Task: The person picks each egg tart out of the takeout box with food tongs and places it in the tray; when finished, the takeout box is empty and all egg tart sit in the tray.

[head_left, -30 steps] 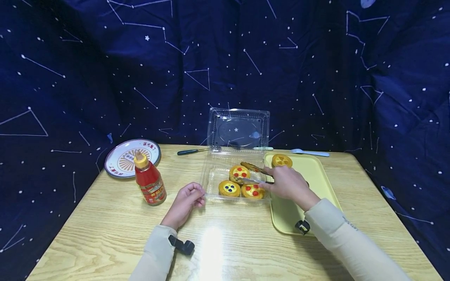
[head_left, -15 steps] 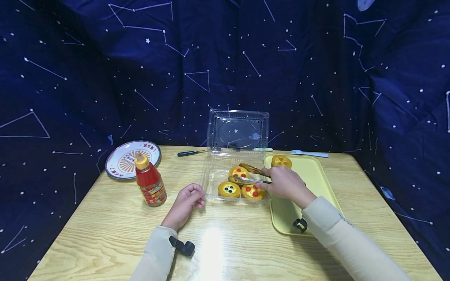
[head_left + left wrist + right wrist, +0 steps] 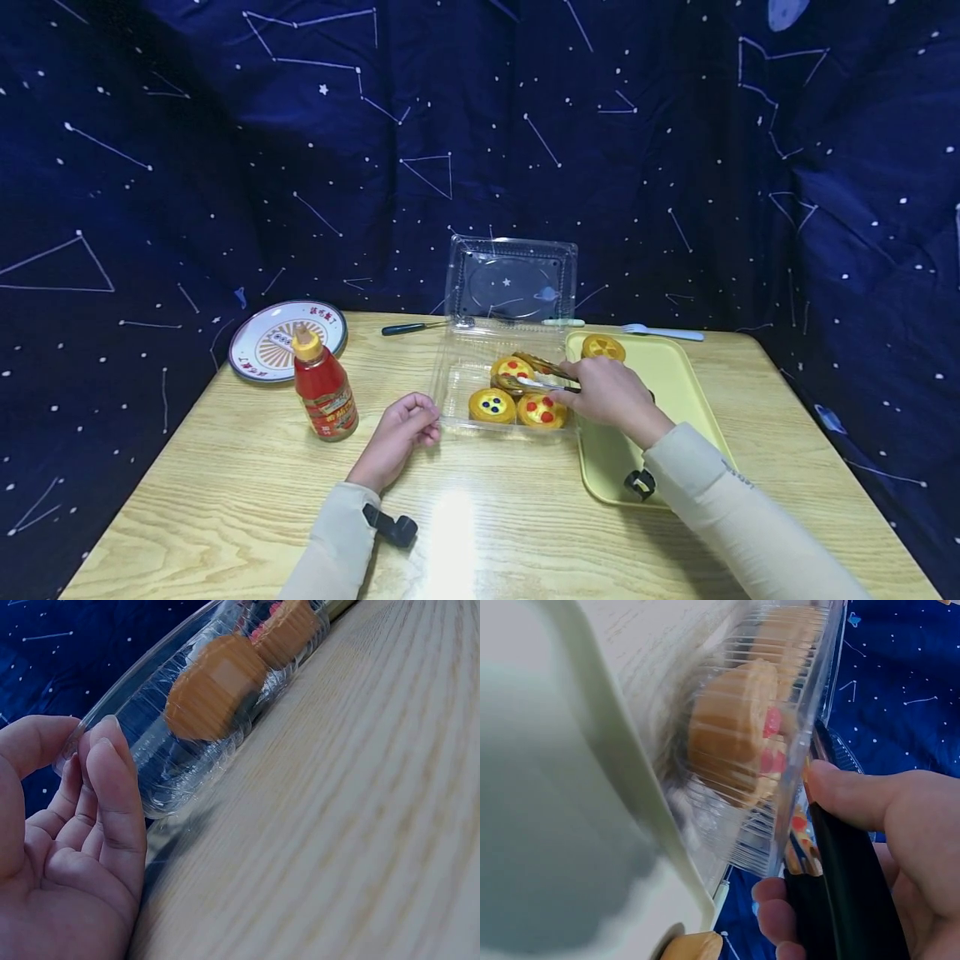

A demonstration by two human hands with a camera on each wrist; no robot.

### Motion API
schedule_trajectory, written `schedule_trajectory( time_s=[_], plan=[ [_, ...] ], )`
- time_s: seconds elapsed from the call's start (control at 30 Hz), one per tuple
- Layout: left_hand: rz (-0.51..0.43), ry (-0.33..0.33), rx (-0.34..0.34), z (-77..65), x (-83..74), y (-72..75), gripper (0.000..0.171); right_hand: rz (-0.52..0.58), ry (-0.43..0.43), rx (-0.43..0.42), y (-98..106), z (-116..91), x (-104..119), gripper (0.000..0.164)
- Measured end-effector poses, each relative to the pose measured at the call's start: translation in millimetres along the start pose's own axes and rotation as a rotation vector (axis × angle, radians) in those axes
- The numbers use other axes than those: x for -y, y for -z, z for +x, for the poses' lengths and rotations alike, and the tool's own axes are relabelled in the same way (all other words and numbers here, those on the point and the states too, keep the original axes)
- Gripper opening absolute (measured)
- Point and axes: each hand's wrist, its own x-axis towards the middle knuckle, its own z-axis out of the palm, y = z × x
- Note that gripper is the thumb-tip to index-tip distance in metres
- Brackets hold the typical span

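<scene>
My left hand (image 3: 401, 433) pinches the near left corner of a clear plastic clamshell box (image 3: 161, 791), thumb and fingertips on its rim. My right hand (image 3: 611, 390) grips tongs (image 3: 847, 877) with black handles. The tong tips reach into the box, one on each side of a red-dotted tart (image 3: 512, 367) at its back. In front of it lie a blue-dotted tart (image 3: 492, 406) and a second red-dotted tart (image 3: 542, 412). The box lid (image 3: 513, 279) stands raised behind. A plain-topped tart (image 3: 603, 347) sits on the yellow tray (image 3: 678, 392) under and beyond my right hand.
A red sauce bottle (image 3: 327, 396) stands left of my left hand, before a patterned plate (image 3: 247, 346). Along the back edge lie a dark-handled utensil (image 3: 405, 329), a pale green handle (image 3: 564, 322) and a light blue fork (image 3: 663, 332). A dark starry curtain (image 3: 480, 150) hangs behind.
The tong tips have drawn slightly closer around the back red-dotted tart. Both hands stay in nearly the same place; the whole view shifts a little.
</scene>
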Motion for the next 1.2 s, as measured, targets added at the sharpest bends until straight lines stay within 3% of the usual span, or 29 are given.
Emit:
schedule_trajectory(
  time_s=[0.33,0.73,1.03,1.2],
  plan=[
    [0.006,-0.008,0.007,2.0,1.5,0.4,0.005,0.030,-0.025,-0.076,0.9,-6.5,-2.6,0.056],
    [0.000,-0.006,-0.012,1.0,2.4,-0.1,0.005,0.029,0.007,-0.185,19.7,-23.5,-8.0,0.055],
    [0.005,-0.010,-0.010,0.4,0.8,0.8,0.006,0.031,0.003,-0.274,36.2,-36.2,-23.6,0.053],
    [0.005,-0.010,-0.003,-0.6,2.4,1.5,0.003,0.040,-0.026,-0.283,39.2,-43.0,-33.1,0.055]
  ],
)
